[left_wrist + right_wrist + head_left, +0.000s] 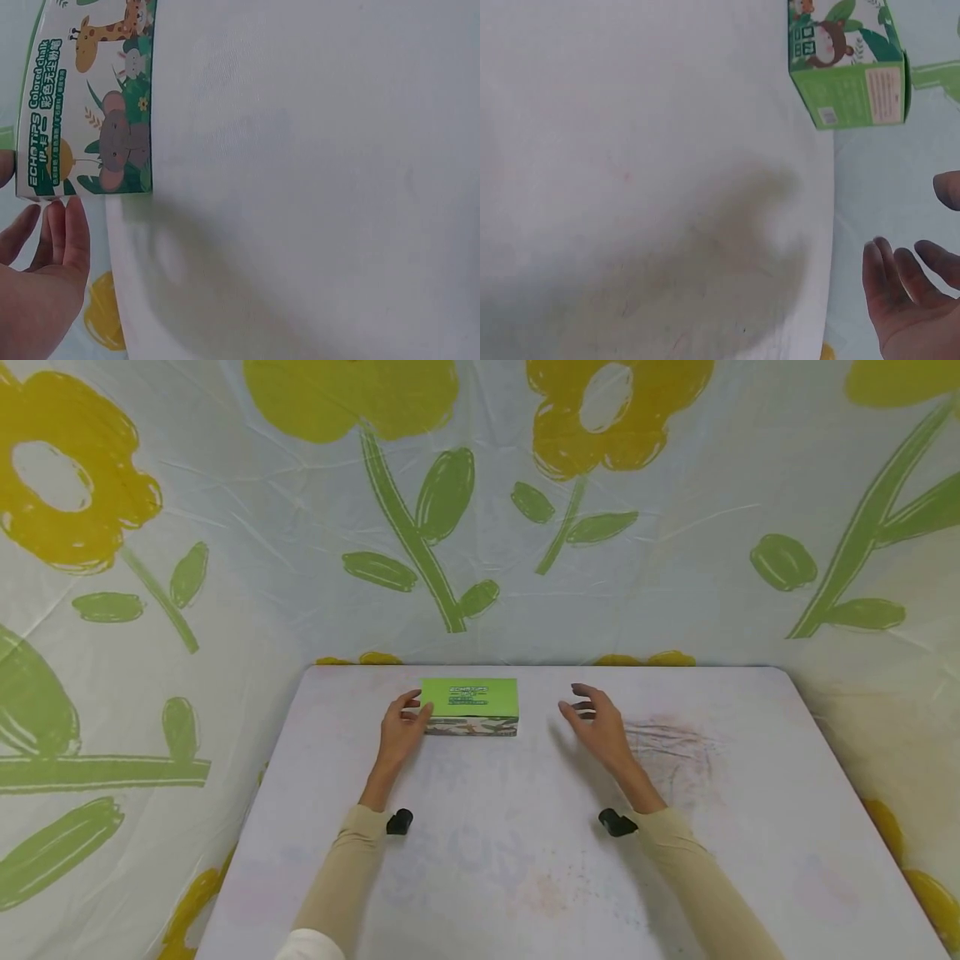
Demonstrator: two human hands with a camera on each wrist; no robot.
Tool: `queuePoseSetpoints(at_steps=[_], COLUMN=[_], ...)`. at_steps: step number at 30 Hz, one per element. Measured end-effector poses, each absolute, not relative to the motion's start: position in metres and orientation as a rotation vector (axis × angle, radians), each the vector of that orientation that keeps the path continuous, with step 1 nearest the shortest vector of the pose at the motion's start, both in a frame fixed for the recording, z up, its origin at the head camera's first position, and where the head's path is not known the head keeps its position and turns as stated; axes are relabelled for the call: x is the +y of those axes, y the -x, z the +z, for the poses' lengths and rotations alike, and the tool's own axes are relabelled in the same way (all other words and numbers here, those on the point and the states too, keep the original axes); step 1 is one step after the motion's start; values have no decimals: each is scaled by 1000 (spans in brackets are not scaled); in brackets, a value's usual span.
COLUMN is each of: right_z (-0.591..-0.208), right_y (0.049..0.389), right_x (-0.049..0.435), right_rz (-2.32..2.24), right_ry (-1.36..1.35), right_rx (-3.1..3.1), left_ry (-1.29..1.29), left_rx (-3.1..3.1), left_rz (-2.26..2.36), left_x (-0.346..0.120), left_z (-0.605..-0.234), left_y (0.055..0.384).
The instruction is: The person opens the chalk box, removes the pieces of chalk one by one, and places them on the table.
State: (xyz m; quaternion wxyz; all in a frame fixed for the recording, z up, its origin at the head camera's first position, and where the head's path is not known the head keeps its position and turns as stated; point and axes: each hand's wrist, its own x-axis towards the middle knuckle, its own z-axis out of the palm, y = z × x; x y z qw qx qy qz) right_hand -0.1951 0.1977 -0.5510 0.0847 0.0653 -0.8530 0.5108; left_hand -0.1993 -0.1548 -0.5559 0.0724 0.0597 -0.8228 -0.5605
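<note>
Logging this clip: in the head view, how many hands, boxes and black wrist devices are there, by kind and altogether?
Hands: 2 (left hand, right hand)
Boxes: 1 (green-topped box)
Black wrist devices: 2 (left device, right device)
Total: 5

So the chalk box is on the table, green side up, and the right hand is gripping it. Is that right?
Not quite: the head view shows the right hand held apart from the chalk box, gripping nothing. The box is on the table, green side up.
</note>
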Motion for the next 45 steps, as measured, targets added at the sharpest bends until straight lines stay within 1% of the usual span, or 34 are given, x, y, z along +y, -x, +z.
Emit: queuePoseSetpoints(at_steps=[4,14,21,32,45], right_z=[-550,-548,-548,-552,-553], right_y=[198,203,207,211,210], right_x=[190,179,174,177,182], right_rz=[1572,1707,1748,1742,1776], right_ry=[-135,-137,-104,-191,-256], right_rx=[-2588,-2610,-2634,-2616,-2618], left_ry=[-172,-89,-78,-24,-33], left_rx=[-2485,-2479,-2523,-2508,-2418], left_rz=[-1720,-1772,-1787,-1824,-1969], left_x=[-148,-131,-122,-113,-111], left_z=[-557,-558,-561,-558,-563], left_y=[199,198,200,195,188])
